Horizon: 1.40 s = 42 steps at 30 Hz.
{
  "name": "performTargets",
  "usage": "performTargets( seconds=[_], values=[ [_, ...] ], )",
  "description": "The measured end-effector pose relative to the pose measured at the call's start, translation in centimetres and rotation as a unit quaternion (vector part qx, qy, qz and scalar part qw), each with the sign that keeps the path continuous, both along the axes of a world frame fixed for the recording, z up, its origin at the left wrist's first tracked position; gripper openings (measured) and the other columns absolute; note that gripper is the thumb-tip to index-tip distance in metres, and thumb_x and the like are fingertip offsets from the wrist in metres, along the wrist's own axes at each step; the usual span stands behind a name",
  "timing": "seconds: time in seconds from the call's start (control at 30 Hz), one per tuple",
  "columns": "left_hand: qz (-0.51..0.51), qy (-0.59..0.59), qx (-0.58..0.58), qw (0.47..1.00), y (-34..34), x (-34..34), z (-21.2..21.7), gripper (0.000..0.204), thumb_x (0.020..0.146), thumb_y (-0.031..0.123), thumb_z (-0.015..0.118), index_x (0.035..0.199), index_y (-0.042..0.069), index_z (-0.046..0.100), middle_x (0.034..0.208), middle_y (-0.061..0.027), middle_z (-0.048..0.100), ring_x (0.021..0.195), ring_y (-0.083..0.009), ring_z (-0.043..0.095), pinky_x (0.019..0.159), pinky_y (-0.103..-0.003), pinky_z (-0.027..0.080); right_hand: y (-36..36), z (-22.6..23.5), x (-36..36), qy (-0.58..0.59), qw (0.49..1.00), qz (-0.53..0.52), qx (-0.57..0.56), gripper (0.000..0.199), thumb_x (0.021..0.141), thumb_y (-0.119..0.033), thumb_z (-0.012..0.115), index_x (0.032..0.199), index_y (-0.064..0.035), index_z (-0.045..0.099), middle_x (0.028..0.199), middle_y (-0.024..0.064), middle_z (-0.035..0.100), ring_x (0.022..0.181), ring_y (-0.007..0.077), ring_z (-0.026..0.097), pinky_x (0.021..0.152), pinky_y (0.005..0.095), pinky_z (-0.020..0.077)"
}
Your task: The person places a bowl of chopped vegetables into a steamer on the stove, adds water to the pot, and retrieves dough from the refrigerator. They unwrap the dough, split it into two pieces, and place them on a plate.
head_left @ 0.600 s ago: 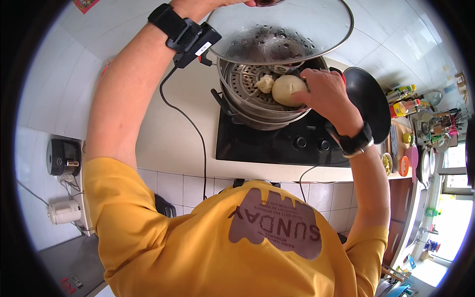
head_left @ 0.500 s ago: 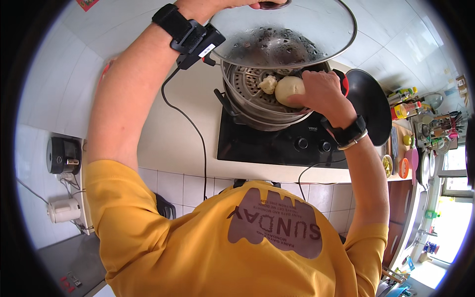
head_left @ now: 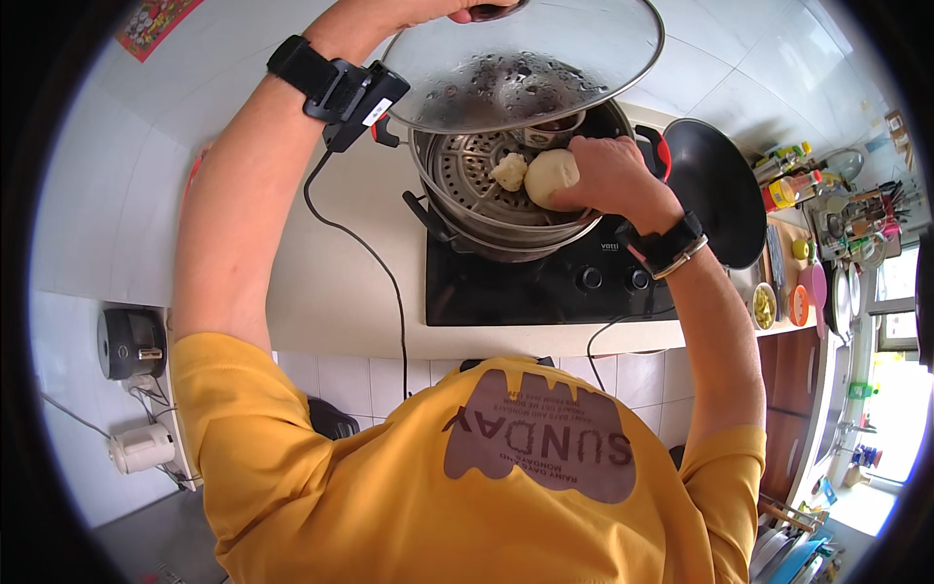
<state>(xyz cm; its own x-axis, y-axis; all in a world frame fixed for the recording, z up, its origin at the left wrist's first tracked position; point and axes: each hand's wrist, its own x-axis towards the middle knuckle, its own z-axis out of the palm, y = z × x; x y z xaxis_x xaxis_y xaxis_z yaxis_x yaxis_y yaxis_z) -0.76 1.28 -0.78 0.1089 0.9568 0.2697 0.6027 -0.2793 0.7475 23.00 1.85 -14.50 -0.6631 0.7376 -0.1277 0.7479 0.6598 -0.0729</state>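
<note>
My left hand (head_left: 438, 8), partly cut off by the top edge, grips the dark knob of a glass lid (head_left: 530, 49). The lid hangs tilted over the far side of a metal steamer pot (head_left: 501, 234), its lower half beaded with water drops. Inside the pot lies a perforated steamer rack (head_left: 465, 170). My right hand (head_left: 618, 175) reaches in and is closed on a smooth white steamed bun (head_left: 551, 178). Left of the bun sits a smaller, rough, pale lump (head_left: 508, 172). A small bowl (head_left: 553, 128) stands behind them, partly covered by the lid.
The pot stands on a black cooktop (head_left: 525, 292). A dark wok (head_left: 715, 190) is to its right, with bottles (head_left: 793, 190) and a bowl of yellowish-green food (head_left: 763, 306) farther right. A cable (head_left: 375, 251) runs from my left wrist across the white counter (head_left: 321, 263).
The lid has shifted slightly left with my left hand, uncovering more of the small bowl. My right hand still holds the bun at the rack. The whole view has moved a little.
</note>
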Motion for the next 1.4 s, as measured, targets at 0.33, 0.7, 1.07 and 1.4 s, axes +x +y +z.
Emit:
performTargets(
  seconds=[0.33, 0.7, 1.07, 1.4],
  values=[
    [-0.002, 0.027, -0.03, 0.999, 0.0, 2.1, -2.0, 0.031, 0.078, 0.014, 0.069, 0.098, -0.009, 0.062, 0.077, -0.0116, 0.065, 0.065, -0.0148, 0.061, 0.058, -0.027, 0.05, -2.5, 2.9, 4.5, 0.123, 0.987, 0.04, 0.093, 0.053, 0.072, -0.031, 0.07, 0.116, -0.0051, 0.058, 0.112, 0.0141, 0.062, 0.111, 0.0297, 0.054, 0.098, 0.0408, 0.0359],
    [-0.041, 0.231, 0.082, 0.969, 1.1, 3.9, -9.6, 0.035, 0.07, 0.023, 0.07, 0.097, 0.002, 0.065, 0.092, -0.017, 0.066, 0.085, -0.0305, 0.064, 0.077, -0.037, 0.05, -2.6, 3.7, 12.5, 0.259, 0.957, -0.128, 0.023, 0.041, 0.083, -0.026, 0.064, 0.118, -0.0055, 0.058, 0.109, 0.0149, 0.064, 0.098, 0.0319, 0.061, 0.085, 0.037, 0.0465],
    [-0.045, 0.214, 0.052, 0.974, 0.3, 4.7, -9.5, 0.036, 0.071, 0.022, 0.068, 0.097, -0.002, 0.065, 0.092, -0.0188, 0.066, 0.085, -0.0314, 0.063, 0.078, -0.038, 0.05, -2.6, 3.5, 12.9, 0.233, 0.964, -0.131, 0.01, 0.043, 0.084, -0.021, 0.065, 0.123, -0.0061, 0.056, 0.112, 0.0116, 0.065, 0.099, 0.0226, 0.062, 0.08, 0.0304, 0.0467],
    [-0.051, 0.173, 0.06, 0.982, 0.6, 4.2, -8.8, 0.035, 0.07, 0.023, 0.07, 0.095, 0.0, 0.067, 0.089, -0.0181, 0.067, 0.082, -0.0312, 0.065, 0.077, -0.037, 0.051, -2.5, 3.5, 12.9, 0.239, 0.964, -0.112, -0.028, 0.041, 0.083, -0.02, 0.066, 0.121, -0.0065, 0.058, 0.108, 0.0116, 0.065, 0.087, 0.0238, 0.062, 0.077, 0.0319, 0.0467]
  ],
)
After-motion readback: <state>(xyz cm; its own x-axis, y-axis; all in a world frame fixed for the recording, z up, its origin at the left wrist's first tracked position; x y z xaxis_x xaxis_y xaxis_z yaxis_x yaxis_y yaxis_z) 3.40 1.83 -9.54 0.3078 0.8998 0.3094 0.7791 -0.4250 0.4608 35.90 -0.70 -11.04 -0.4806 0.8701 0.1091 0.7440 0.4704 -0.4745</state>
